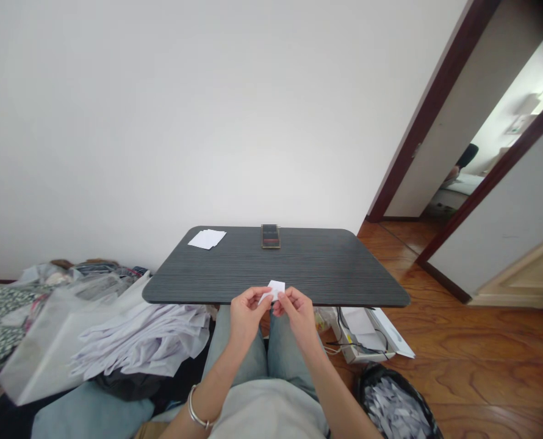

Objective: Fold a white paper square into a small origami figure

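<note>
A small white piece of paper (276,286) is pinched between both hands at the front edge of the dark table (317,262). My left hand (248,310) grips its left side between thumb and fingers. On its right side, my right hand (296,306) holds it with thumb and curled fingers. Several white sheets (206,238) lie loosely stacked at the table's back left corner. A dark flat object with a gold-coloured edge (270,236) lies near the middle of the back edge.
Folded white cloth (147,338) and a clothes pile (19,311) lie left. Right of my legs, a white box (354,352) holds papers and cables. A black-lined bin (393,408) holds paper scraps. A white wall (253,110) stands behind the table.
</note>
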Tool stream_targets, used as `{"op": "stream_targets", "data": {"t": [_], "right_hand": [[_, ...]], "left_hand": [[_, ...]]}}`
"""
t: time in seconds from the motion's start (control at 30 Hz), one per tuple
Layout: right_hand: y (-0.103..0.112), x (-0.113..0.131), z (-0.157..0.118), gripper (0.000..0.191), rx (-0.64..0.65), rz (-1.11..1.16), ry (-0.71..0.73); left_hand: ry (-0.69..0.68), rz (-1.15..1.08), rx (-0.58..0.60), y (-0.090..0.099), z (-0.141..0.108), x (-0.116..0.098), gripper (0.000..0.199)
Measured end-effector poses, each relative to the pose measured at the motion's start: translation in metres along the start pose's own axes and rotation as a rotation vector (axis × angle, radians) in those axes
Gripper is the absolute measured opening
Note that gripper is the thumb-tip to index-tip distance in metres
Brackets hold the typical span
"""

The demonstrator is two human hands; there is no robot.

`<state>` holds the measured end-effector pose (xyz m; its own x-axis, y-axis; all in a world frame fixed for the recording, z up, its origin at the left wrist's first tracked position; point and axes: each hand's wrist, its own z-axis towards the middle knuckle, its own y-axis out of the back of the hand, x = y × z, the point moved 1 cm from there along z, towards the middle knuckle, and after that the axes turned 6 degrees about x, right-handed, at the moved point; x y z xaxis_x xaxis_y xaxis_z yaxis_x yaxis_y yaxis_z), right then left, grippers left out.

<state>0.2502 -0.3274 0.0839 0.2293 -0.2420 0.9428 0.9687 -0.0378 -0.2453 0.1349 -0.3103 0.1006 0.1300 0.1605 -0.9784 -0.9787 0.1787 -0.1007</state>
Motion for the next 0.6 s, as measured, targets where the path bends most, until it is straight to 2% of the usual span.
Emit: {"op": "stream_targets", "data": {"t": [0.13,0.4,0.6], "right_hand": [[0.0018,0.0003,0.0004,0.025,0.065,-0.003,-0.042],[0.0019,0.0016,0.0001,0.026,0.051,-0.041,-0.053],[0.0031,0.0008,-0.0005,0.029,0.043,-0.032,-0.070]], "left_hand": [[0.013,-0.006,0.015,0.0002,0.0017,-0.0003,0.021],[0.001,0.019,0.148,0.0022,0.0051,-0.0021,0.020],[0.032,0.025,0.162,0.0079,0.0049,-0.0039,0.020]]}}
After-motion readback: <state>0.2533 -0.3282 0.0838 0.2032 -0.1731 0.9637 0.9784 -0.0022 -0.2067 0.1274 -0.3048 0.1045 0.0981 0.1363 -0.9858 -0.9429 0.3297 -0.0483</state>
